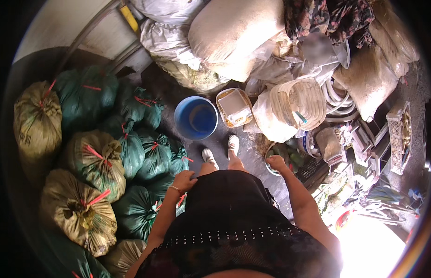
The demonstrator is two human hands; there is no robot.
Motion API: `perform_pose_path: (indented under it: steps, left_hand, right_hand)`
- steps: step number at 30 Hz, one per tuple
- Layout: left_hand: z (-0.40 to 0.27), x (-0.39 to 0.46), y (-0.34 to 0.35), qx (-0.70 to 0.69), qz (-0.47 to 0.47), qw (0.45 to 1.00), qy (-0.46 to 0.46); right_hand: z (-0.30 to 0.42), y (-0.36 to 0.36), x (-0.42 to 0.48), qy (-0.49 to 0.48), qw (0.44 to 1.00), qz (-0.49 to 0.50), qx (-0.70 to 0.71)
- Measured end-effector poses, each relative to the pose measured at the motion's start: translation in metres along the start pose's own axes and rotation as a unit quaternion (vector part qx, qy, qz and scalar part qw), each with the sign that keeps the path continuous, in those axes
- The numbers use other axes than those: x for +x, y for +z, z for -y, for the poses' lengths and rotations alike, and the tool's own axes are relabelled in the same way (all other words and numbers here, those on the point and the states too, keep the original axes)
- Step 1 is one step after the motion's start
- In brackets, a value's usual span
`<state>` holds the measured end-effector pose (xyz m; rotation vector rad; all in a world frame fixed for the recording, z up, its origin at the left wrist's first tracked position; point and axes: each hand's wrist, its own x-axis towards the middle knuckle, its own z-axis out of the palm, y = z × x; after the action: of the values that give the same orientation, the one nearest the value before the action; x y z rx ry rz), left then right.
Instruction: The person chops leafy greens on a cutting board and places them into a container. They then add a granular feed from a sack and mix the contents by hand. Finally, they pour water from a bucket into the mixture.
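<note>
My left hand (pixel 183 180) hangs at the left edge of my black garment (pixel 225 194), its thumb apart from the fingers and nothing seen in it. Tied green plastic sacks (pixel 154 149) stand close to its left. Out on the right, my right hand (pixel 276 162) is loosely curled in front of a round basin (pixel 270 168) that holds green vegetables (pixel 297 159). Whether its fingers touch the rim or hold something small cannot be made out. Ahead of my feet stands a blue plastic bucket (pixel 196 118), and a white tub (pixel 234 107) of yellow grain with a pale scoop-like container in it.
Beige sacks (pixel 87 212) with red ties crowd the left. Large full sacks (pixel 236 31) are piled ahead, with dark floral cloth (pixel 330 17) at upper right. A ribbed translucent container (pixel 298 104), coiled hose (pixel 340 100) and a plastic crate (pixel 397 139) lie to the right.
</note>
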<state>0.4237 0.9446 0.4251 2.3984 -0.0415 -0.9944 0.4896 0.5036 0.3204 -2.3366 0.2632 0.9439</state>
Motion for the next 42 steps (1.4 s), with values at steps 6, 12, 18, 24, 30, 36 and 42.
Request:
perform_pose_path:
  steps: [6, 12, 18, 24, 30, 36, 42]
  left_hand:
    - [0.026, 0.018, -0.015, -0.009, 0.025, 1.0, -0.004]
    - [0.107, 0.019, 0.029, -0.135, 0.01, 0.989, -0.056]
    - [0.169, -0.024, 0.089, -0.179, 0.043, 0.95, -0.253]
    - [0.194, -0.044, 0.13, -0.307, 0.072, 0.857, -0.408]
    - [0.187, -0.027, 0.133, -0.363, 0.051, 0.818, -0.444]
    - [0.202, -0.028, 0.141, -0.359, 0.051, 0.823, -0.436]
    - [0.182, -0.016, 0.13, -0.361, 0.043, 0.828, -0.427]
  right_hand:
    - [-0.025, 0.06, 0.026, 0.058, 0.994, -0.006, 0.096]
    - [-0.02, 0.13, 0.086, 0.255, 0.917, 0.015, 0.306]
    - [-0.038, 0.197, 0.211, 0.297, 0.865, -0.024, 0.404]
    - [-0.029, 0.225, 0.328, 0.256, 0.799, -0.086, 0.537]
    - [-0.016, 0.228, 0.356, 0.302, 0.78, -0.109, 0.538]
    - [-0.018, 0.228, 0.359, 0.287, 0.78, -0.123, 0.542]
    - [-0.013, 0.223, 0.342, 0.258, 0.797, -0.091, 0.538]
